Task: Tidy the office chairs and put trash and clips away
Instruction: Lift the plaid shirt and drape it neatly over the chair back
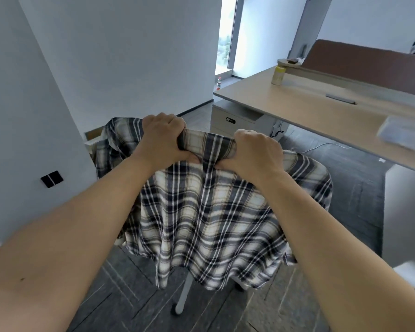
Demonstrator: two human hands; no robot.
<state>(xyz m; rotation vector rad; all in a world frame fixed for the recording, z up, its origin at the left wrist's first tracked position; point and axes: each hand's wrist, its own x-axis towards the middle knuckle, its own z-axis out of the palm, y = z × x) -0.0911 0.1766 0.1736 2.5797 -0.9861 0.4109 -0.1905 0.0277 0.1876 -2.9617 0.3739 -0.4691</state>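
Office chair (183,298), white-legged, stands on dark grey floor tiles, almost wholly covered by a black, white and tan plaid shirt (201,212) draped over its backrest. Left hand (162,140) and right hand (254,152) each clenched over the cloth-covered top edge, side by side. Pale wooden desk (309,111) to the right, bearing a yellowish jar (278,75).

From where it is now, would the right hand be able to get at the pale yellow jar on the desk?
Probably not right away: the right hand is clenched on the plaid shirt draped over the chair, and the pale yellow jar stands far back on the light wood desk.
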